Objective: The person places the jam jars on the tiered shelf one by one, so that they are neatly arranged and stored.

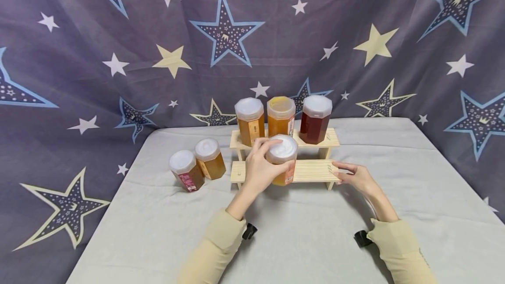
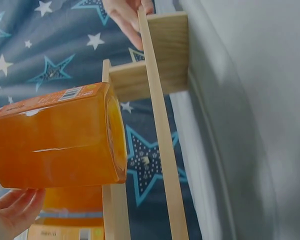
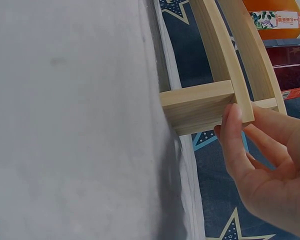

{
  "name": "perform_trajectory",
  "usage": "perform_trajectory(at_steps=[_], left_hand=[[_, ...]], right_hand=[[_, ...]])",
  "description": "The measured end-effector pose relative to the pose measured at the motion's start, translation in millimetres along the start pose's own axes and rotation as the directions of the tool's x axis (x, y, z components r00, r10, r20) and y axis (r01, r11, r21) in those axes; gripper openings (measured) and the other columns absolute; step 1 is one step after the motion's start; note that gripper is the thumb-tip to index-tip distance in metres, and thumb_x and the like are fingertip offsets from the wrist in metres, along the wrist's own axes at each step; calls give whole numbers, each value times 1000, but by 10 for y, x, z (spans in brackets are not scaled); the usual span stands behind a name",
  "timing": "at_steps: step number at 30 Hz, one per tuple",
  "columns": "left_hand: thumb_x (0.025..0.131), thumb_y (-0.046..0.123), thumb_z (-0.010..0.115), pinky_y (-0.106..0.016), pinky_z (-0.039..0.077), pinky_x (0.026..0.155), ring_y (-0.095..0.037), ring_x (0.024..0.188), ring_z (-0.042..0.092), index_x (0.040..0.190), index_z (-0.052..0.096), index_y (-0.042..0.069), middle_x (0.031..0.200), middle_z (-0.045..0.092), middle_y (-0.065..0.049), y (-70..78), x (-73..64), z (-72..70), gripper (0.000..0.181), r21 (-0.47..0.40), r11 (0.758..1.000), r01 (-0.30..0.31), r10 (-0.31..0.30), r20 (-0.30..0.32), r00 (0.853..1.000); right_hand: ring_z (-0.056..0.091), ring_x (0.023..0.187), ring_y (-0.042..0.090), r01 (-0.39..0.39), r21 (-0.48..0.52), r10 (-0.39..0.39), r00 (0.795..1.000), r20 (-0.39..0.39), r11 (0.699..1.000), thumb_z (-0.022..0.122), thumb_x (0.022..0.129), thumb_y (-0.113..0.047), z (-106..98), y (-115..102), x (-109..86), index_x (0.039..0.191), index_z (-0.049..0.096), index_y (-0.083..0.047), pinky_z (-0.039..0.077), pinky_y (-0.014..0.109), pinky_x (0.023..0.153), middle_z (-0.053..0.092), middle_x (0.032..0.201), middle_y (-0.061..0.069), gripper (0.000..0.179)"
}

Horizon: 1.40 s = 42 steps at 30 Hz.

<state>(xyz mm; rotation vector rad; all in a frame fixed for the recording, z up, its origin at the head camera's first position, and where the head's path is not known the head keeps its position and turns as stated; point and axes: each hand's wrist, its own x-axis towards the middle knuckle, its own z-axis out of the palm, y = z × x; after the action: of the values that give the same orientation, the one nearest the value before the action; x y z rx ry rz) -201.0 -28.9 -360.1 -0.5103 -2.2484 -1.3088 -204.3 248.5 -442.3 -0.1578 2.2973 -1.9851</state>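
My left hand (image 1: 262,168) grips an orange octagonal jar (image 1: 285,178) with a white lid, thumb and fingers around its upper part. In the left wrist view a gap shows between the jar's base and the front board of the two-step wooden rack (image 2: 162,135). At the rack's right end, my right hand (image 3: 270,155) pinches the edge of the lower step (image 1: 311,170) between thumb and fingers. Along the upper step stand an amber jar (image 1: 251,130), an orange jar (image 1: 279,122) with a yellowish lid and a dark red jar (image 1: 314,128).
Left of the rack, a brown jar with a pink label (image 1: 190,179) and an amber jar (image 1: 212,166) stand close together on the grey-covered table (image 1: 158,231). A star-patterned curtain (image 1: 284,56) hangs right behind the table.
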Motion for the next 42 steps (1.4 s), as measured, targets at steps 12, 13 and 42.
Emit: perform_trajectory(at_steps=[12,13,42], left_hand=[[58,30,81,-28,45,72,-17,90,54,104,63,16,101,52,-1,90,59,266,50,-34,999,-27,29,47,999],[58,30,81,-28,45,72,-17,90,54,103,63,16,100,52,-1,92,65,290,50,-32,999,-32,34,48,998],[59,34,80,-27,43,74,-14,92,54,103,63,17,103,52,-1,74,125,864,50,23,999,-27,26,52,998]], right_hand=[[61,72,3,-18,-56,17,1000,-24,998,57,82,0,4,7,0,120,41,18,51,25,66,54,113,23,45],[61,72,3,-20,-56,19,1000,-25,998,57,83,0,5,4,-5,120,41,18,51,25,67,51,114,28,45],[62,71,5,-31,-80,29,999,-23,996,59,83,-5,-15,14,-3,121,41,17,51,30,70,59,110,9,47]])
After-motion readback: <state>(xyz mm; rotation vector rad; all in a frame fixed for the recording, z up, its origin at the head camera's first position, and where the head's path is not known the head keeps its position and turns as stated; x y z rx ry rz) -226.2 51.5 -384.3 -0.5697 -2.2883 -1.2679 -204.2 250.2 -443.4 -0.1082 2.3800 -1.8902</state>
